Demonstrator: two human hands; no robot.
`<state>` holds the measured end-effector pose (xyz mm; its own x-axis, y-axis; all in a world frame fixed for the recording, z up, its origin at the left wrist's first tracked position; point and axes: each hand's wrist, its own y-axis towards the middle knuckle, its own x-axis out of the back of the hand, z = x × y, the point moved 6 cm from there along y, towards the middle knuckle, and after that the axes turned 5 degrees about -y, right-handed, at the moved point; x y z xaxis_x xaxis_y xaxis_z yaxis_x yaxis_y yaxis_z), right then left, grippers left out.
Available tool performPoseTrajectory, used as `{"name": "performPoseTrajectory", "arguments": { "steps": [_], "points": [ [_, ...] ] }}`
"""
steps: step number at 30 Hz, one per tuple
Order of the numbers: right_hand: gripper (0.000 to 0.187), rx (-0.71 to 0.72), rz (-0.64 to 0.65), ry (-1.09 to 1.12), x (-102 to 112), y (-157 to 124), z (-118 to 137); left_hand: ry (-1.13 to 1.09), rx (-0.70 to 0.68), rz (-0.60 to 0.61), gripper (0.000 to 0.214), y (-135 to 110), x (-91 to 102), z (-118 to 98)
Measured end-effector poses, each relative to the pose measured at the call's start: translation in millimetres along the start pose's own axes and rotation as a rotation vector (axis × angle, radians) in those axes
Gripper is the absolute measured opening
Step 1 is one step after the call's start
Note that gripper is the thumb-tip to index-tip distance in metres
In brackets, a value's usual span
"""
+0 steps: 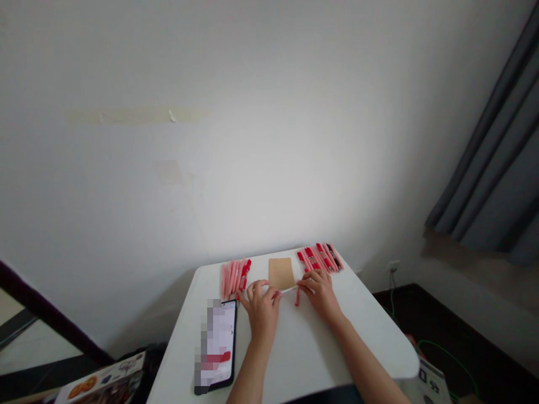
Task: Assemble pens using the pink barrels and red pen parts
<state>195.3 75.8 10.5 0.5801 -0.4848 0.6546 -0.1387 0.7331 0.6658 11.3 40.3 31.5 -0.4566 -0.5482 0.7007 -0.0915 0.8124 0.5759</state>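
My left hand (261,306) rests on the white table (311,348) with its fingers curled, pinching one end of a thin pale refill. My right hand (319,289) pinches the other end, and a pink pen barrel (297,295) hangs from its fingers. Between and behind the hands lies a small brown card (281,272). A row of pink pen barrels (234,276) lies at the back left. A row of red and pink pens (320,257) lies at the back right, just beyond my right hand.
A phone (217,350) with a lit screen lies on the table's left side. A printed box (101,384) sits on the floor at lower left. Grey curtains (492,168) hang at right, with a wall socket (394,266) and cables on the dark floor.
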Motion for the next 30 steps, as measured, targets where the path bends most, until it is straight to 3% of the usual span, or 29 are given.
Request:
{"name": "performPoseTrajectory", "arguments": {
  "steps": [18, 25, 30],
  "points": [
    [0.019, -0.100, -0.058, 0.033, -4, -2, -23, 0.055, 0.103, -0.049, 0.009, 4, 7.5, 10],
    [0.020, -0.110, -0.062, 0.022, -5, -4, -25, 0.156, 0.143, -0.093, 0.017, 3, 3.6, 21],
    [0.018, -0.106, -0.064, 0.013, -5, -4, -24, 0.240, 0.162, -0.055, 0.018, 5, -1.5, 25]
  ]
}}
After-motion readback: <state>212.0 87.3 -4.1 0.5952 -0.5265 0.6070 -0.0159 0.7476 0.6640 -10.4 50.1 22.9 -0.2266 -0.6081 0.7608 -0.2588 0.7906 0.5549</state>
